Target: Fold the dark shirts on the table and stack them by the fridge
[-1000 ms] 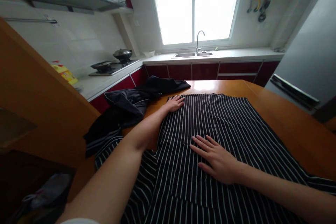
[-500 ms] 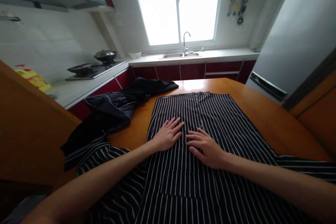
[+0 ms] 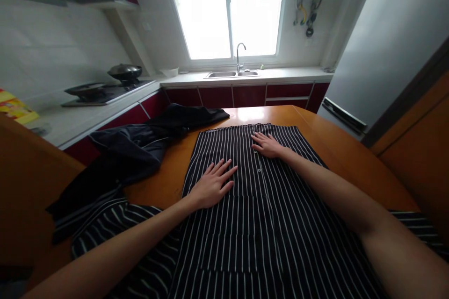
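Observation:
A black shirt with white stripes (image 3: 238,224) lies spread flat on the wooden table, its buttons running down the middle and its hem towards the far side. My left hand (image 3: 211,184) rests flat on the left half of the shirt, fingers spread. Farther off, my right hand (image 3: 267,145) lies on the cloth close to the far hem, beside the button line, with its fingers stretched out. One striped sleeve reaches out to the left under my left forearm, and another shows at the right edge.
Dark clothing (image 3: 129,149) lies bunched along the left side of the wooden table (image 3: 347,163). Beyond are a stove with a lidded wok (image 3: 124,72), a sink (image 3: 224,74) under the window, and a fridge (image 3: 379,42) at the right.
My left hand has drawn back from the far left corner of the shirt to its middle. My right hand has moved forward towards the far hem. The view has turned to the right.

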Motion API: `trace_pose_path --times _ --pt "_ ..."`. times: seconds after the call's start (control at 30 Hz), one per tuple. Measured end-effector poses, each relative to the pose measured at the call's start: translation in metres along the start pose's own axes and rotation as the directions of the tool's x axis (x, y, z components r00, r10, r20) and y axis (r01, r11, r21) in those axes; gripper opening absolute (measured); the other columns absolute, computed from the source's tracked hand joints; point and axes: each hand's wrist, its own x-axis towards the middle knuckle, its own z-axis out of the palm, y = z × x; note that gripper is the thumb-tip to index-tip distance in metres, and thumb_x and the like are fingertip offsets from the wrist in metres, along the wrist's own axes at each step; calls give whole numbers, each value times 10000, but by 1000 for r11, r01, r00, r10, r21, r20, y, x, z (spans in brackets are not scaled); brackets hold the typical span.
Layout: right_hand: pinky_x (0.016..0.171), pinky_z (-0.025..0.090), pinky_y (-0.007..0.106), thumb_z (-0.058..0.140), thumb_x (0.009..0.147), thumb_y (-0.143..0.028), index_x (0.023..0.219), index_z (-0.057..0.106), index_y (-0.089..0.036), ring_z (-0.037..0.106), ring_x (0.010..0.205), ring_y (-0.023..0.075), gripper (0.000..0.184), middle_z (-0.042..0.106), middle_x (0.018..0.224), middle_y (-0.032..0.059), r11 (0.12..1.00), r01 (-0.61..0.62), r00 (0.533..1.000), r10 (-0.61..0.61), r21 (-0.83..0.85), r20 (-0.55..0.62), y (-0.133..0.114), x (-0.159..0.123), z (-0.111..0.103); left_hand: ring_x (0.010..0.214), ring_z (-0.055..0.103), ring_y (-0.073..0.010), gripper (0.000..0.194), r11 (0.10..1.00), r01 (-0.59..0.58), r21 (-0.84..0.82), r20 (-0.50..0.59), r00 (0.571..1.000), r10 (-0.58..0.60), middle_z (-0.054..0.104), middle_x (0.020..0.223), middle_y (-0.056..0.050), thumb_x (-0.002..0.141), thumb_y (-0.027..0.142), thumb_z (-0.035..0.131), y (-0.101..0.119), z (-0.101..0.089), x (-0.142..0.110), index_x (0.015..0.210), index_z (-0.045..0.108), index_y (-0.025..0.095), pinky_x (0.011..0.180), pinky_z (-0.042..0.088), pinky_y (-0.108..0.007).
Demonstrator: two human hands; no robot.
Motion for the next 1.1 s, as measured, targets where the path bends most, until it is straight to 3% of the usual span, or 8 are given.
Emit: trace_pose_path --times 0.27,0.4,0.5,0.57,0.67,0.87,1.0,1.1 --pt "1209 94 541 193 1027 -523 1573 245 -126 136 1525 256 677 176 1648 137 990 -142 988 141 -7 -66 39 66 -13 1533 93 -240 558 1000 5 -19 23 1000 -5 132 1659 50 1036 577 260 1 -1 0 1567 230 407 1234 114 -496" --pt "1214 103 529 179 1032 -501 1562 266 -94 130 1525 275 674 179 1645 154 992 -122 974 120 1 -191 20 39 -13 1533 91 -249 555 999 5 -46 13 1000 -4 132 1659 50 1035 567 278 -1 2 -3 1566 230 414 1234 98 -500" --pt "1224 111 515 229 1015 -555 1580 255 -181 129 1525 266 678 187 1652 90 998 58 988 -55 19 -145 -9 -5 -2 1528 121 -269 568 996 2 -84 33 999 1 166 1655 25 1027 575 294 -4 -2 4 1560 279 381 1229 113 -510" --pt "1227 104 509 245 1015 -547 1586 240 -202 127 1526 251 667 196 1651 73 990 136 983 -132 30 -127 -24 -31 7 1524 148 -264 583 995 -14 -101 32 999 17 211 1647 -5 1028 566 288 -3 -7 22 1560 303 328 1226 145 -489" --pt "1218 102 536 259 1018 -467 1577 262 -167 139 1524 254 634 213 1643 110 996 89 990 -86 30 -110 -31 -43 15 1526 144 -245 582 994 -73 -79 -41 997 70 236 1643 -33 1040 516 270 3 -9 73 1565 298 264 1231 133 -462" --pt "1197 122 584 277 1004 -433 1551 312 -125 155 1520 281 628 223 1635 148 995 -103 992 103 -1 -75 3 0 11 1522 133 -313 630 996 17 -88 30 999 -14 204 1648 -69 1025 576 241 -6 13 185 1567 285 258 1199 125 -568" --pt "1201 112 579 267 1006 -479 1557 301 -138 154 1519 291 649 211 1640 137 982 -189 979 188 -10 -79 42 27 -2 1520 152 -295 657 992 60 -112 14 998 -58 190 1652 -55 1027 575 235 -44 11 216 1601 119 278 1197 122 -564" --pt "1209 122 566 275 1011 -474 1548 324 -123 176 1514 294 644 240 1631 143 966 -256 960 257 23 -110 65 34 -14 1510 192 -303 632 987 128 -94 17 992 -126 225 1640 -96 1041 526 225 -62 1 219 1591 200 214 1197 148 -538"
